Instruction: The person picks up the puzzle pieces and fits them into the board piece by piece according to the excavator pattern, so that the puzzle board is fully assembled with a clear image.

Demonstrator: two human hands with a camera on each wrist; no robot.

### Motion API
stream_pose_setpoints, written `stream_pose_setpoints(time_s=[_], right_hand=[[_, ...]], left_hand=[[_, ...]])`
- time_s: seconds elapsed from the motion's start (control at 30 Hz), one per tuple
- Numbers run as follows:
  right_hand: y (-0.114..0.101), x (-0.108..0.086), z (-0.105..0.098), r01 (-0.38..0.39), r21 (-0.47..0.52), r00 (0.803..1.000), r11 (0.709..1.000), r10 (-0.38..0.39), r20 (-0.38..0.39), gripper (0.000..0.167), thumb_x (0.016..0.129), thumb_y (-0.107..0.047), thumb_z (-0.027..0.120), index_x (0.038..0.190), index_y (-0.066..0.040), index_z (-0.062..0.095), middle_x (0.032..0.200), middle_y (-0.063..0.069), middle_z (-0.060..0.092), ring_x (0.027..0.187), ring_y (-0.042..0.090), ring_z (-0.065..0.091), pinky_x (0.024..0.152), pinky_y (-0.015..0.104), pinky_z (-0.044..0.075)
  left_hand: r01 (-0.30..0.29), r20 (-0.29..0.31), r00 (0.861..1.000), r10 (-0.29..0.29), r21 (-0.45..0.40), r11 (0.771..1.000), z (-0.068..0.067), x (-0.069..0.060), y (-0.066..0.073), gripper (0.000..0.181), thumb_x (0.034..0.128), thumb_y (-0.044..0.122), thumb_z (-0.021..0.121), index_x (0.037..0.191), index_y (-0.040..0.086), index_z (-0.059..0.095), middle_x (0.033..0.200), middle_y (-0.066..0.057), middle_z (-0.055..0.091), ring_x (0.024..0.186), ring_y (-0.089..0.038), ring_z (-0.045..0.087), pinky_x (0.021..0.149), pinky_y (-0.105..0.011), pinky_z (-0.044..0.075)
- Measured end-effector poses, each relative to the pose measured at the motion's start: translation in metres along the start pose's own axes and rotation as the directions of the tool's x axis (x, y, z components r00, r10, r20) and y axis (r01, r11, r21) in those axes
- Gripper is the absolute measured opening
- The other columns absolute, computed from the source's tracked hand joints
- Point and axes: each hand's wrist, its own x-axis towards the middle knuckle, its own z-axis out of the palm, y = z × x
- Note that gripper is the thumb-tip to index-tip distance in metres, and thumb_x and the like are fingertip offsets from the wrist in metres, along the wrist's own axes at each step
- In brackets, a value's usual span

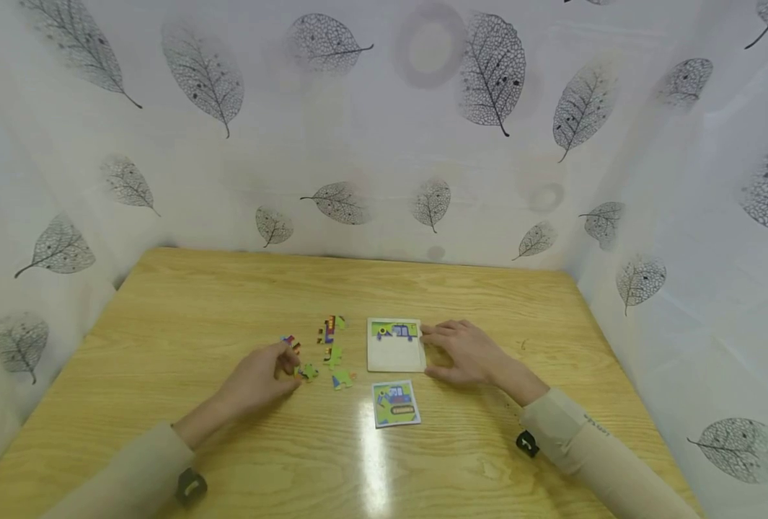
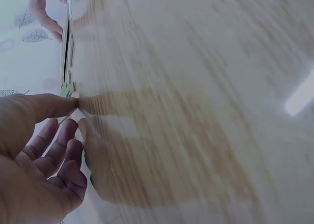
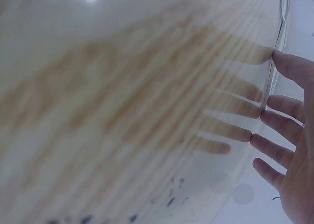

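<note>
At the left of the loose puzzle pieces, my left hand [image 1: 258,380] [image 2: 37,155] pinches a small puzzle piece at its fingertips, mostly hidden by them. A green piece [image 1: 309,372] lies right beside those fingertips. My right hand [image 1: 471,355] [image 3: 298,150] rests with spread, relaxed fingers against the right edge of the white puzzle tray [image 1: 396,360]. Along the top of the tray sits a strip of picture [image 1: 394,331] with a blue vehicle on green. Below the tray lies a square picture card [image 1: 396,404] showing a blue and green digger.
Between the left hand and the tray lie several loose pieces: a red and purple one [image 1: 329,329], a green one [image 1: 335,356] and a green and blue one [image 1: 342,379]. A leaf-patterned curtain [image 1: 371,144] stands behind the wooden table [image 1: 260,288].
</note>
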Motion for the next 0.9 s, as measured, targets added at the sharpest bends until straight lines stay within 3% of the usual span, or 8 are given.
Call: stream_pose_setpoints(time_s=[0.17, 0.37, 0.67, 0.9], right_hand=[[0.000, -0.001, 0.001, 0.000, 0.001, 1.000, 1.000, 0.000, -0.009, 0.062, 0.096, -0.052, 0.068, 0.145, -0.015, 0.063, 0.159, 0.006, 0.056, 0.141, 0.036, 0.058, 0.118, 0.059, 0.044], [0.000, -0.001, 0.002, -0.014, 0.010, 1.000, 1.000, 0.014, 0.000, 0.062, 0.096, -0.052, 0.067, 0.146, -0.016, 0.062, 0.160, 0.006, 0.055, 0.141, 0.036, 0.057, 0.119, 0.059, 0.043], [0.000, 0.000, 0.001, -0.007, -0.004, 1.000, 1.000, 0.007, 0.000, 0.062, 0.096, -0.052, 0.067, 0.146, -0.015, 0.062, 0.160, 0.007, 0.055, 0.141, 0.036, 0.057, 0.118, 0.060, 0.044], [0.000, 0.000, 0.000, -0.009, 0.004, 1.000, 1.000, 0.009, 0.006, 0.061, 0.097, -0.052, 0.066, 0.146, -0.015, 0.062, 0.160, 0.007, 0.055, 0.141, 0.036, 0.057, 0.118, 0.059, 0.043]], left_hand=[[-0.016, -0.024, 1.000, 0.014, -0.067, 0.998, 0.004, 0.002, -0.003, 0.019, 0.0905, 0.013, 0.081, 0.104, 0.006, 0.070, 0.093, -0.002, 0.073, 0.080, -0.009, 0.062, 0.070, -0.020, 0.052], [0.013, -0.027, 0.999, -0.018, -0.150, 0.989, 0.006, 0.011, 0.006, 0.015, 0.0935, 0.016, 0.077, 0.106, 0.010, 0.070, 0.097, -0.001, 0.074, 0.082, -0.011, 0.064, 0.072, -0.021, 0.054], [-0.017, -0.042, 0.999, 0.008, -0.228, 0.974, 0.014, 0.038, 0.030, 0.014, 0.0934, 0.013, 0.076, 0.105, 0.006, 0.070, 0.098, -0.007, 0.074, 0.080, -0.012, 0.065, 0.074, -0.024, 0.054], [-0.044, -0.032, 0.999, 0.037, -0.264, 0.964, 0.028, 0.062, 0.040, 0.015, 0.0938, 0.012, 0.077, 0.106, 0.006, 0.071, 0.099, -0.007, 0.074, 0.087, -0.014, 0.065, 0.076, -0.022, 0.054]])
